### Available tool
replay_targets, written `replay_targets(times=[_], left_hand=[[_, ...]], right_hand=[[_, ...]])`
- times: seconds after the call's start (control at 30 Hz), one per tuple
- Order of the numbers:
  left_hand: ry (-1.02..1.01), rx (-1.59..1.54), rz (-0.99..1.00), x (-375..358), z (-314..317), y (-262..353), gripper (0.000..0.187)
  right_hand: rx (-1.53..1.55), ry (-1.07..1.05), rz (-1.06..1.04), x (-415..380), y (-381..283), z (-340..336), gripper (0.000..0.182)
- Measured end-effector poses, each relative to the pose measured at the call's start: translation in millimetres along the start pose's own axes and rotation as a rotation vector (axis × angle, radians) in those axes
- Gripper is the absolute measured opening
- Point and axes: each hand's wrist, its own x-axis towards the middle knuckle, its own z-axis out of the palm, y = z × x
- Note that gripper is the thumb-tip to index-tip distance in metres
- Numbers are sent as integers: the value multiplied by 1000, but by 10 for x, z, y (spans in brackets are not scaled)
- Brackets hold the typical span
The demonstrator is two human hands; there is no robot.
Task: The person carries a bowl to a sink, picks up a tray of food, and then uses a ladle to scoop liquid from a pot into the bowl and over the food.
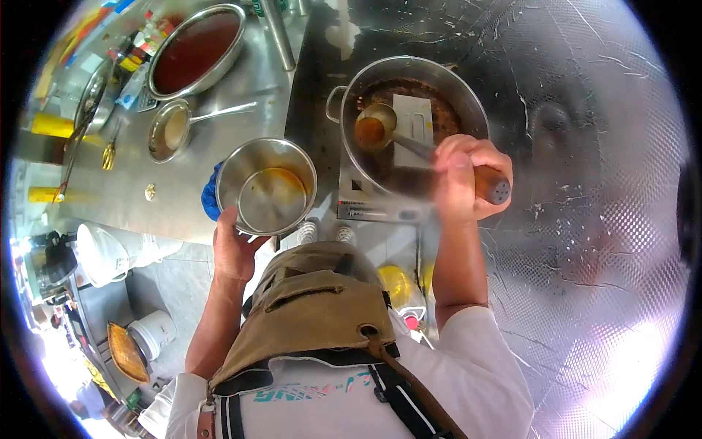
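My left hand (232,245) grips a steel pot (296,157) by its near rim, thumb up at the edge. A little yellowish-brown liquid coats the bottom of this pot. My right hand (472,175) is wrapped around the dark handle of a ladle (376,126). The ladle's bowl holds brown liquid and hangs over a large steel stockpot (479,110), which has dark brown liquid in it. A pale rectangular shape, which I cannot make out, shows within the stockpot's outline. Something blue (210,192) lies against the left side of the steel pot.
On the steel counter (219,139) stand a large bowl of red-brown liquid (197,55) and a small bowl (159,150) with a spoon. A whisk (110,155) lies farther left. White buckets (102,252) stand below at left. Foil-like sheeting (578,241) covers the right side.
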Motion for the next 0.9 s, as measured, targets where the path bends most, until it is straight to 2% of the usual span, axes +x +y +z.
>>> replay_targets(times=[0.13, 0.23, 0.27, 0.43, 0.5, 0.67, 0.77, 0.8, 0.87, 0.9], left_hand=[[0, 21, -5, -18, 34, 3, 57], [-4, 36, -7, -23, 27, -19, 57], [1, 41, -4, -39, 42, -19, 56], [66, 94, -5, -11, 95, -91, 57], [63, 146, -12, 10, 185, -108, 58], [139, 295, -21, 101, 607, -116, 58], [146, 418, -74, 288, 743, -203, 60], [150, 411, -38, 259, 860, -193, 62], [33, 525, 0, 441, 895, -306, 62], [31, 480, -8, 451, 997, -293, 59]], right_hand=[[5, 63, 9, -25, -12, -27, 21], [-44, 136, 63, -1, -92, -84, 13], [24, 184, 41, 13, -91, -142, 18], [-28, 377, 57, 123, -277, -354, 6], [-124, 427, 50, 216, -405, -445, 4], [-100, 645, 59, 540, -755, -682, 6], [-11, 679, 64, 744, -958, -877, 6], [-56, 660, 70, 825, -1041, -873, 8], [-32, 666, 84, 997, -1202, -883, 11], [-20, 669, 93, 1087, -1284, -898, 12]])
